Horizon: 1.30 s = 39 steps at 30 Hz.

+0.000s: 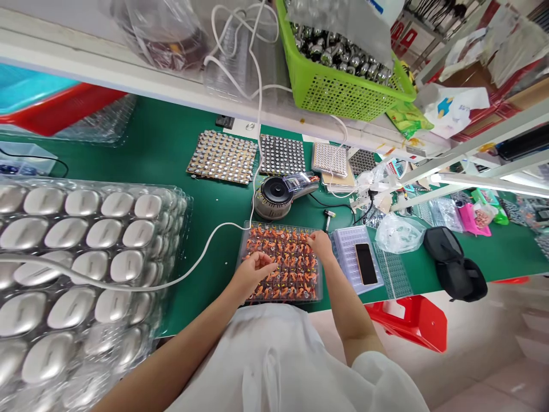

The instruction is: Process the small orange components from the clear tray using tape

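A clear plastic tray (241, 252) lies at the front edge of the green table, filled with rows of small orange parts (295, 277) that have bits of yellow and metal. Over its left half hovers my left hand (255, 273), palm turned inward, fingers loosely bent and the thumb apart from them; nothing shows in it. At the tray's upper right, my right hand (321, 247) pinches at one of the orange parts, its fingertips partly covering the piece. A white cable (214, 234) runs to the tray's upper left edge.
Stacked trays of silver oval cases (114, 232) fill the left. Behind the tray sit a round black-topped device (274, 194) and boards of small metal parts (225, 154). A phone (366, 263) lies on white trays at right. A green basket (343, 86) stands on the overhead shelf.
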Available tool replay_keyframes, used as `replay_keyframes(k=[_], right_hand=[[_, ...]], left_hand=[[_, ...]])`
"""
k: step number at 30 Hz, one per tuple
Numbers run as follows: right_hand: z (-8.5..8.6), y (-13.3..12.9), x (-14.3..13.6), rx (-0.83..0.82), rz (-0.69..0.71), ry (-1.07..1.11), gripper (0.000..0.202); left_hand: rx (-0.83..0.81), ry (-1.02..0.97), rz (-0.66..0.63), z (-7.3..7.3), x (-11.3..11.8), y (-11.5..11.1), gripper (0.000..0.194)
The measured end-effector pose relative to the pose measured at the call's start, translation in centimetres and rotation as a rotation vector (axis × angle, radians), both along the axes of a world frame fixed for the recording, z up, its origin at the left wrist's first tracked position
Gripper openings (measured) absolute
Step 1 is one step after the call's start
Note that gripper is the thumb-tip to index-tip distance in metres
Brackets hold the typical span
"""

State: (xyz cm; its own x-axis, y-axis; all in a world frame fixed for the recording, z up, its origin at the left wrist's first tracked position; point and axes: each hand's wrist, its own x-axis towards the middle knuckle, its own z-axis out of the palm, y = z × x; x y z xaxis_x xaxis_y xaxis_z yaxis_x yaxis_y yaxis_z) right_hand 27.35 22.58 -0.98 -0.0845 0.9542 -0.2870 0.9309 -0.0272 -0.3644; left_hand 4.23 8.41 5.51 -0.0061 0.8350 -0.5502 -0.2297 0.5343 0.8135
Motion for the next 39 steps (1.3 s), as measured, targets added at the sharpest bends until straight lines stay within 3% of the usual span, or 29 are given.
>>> replay_keyframes(k=[4, 8, 14, 18, 21, 27, 39], right_hand=[[3.0, -1.3, -0.5, 0.018, -0.023, 0.138, 0.027], [7.5, -4.5, -1.6, -0.021, 0.033, 0.344, 0.029], [13.2, -9.8, -3.5, -0.129, 0.277, 0.958, 0.014], [15.2, -11.4, -4.9, -0.076, 0.388, 0.938, 0.007], [16.3, -12.2, -5.9, 0.061, 0.47, 0.778, 0.001], [17.1, -13.4, -6.8, 0.414, 0.593, 0.541, 0.014], [16.6, -15.1, -8.1, 0.604, 0.586, 0.526, 0.027]], left_hand=[[0.001, 0.022, 0.007, 0.7, -0.5, -0.2, 0.035], [0.007, -0.013, 0.026, 2.5, -0.9, -0.4, 0.04], [0.119, -0.089, 0.057, 5.9, -1.5, -0.9, 0.041], [0.179, -0.1, -0.019, 7.4, -1.9, -1.7, 0.036], [0.171, -0.113, -0.026, 7.8, -2.0, -2.2, 0.033], [0.187, -0.04, 0.088, 8.1, -1.8, -3.1, 0.032], [0.222, -0.024, 0.196, 7.1, -1.9, -4.7, 0.026]])
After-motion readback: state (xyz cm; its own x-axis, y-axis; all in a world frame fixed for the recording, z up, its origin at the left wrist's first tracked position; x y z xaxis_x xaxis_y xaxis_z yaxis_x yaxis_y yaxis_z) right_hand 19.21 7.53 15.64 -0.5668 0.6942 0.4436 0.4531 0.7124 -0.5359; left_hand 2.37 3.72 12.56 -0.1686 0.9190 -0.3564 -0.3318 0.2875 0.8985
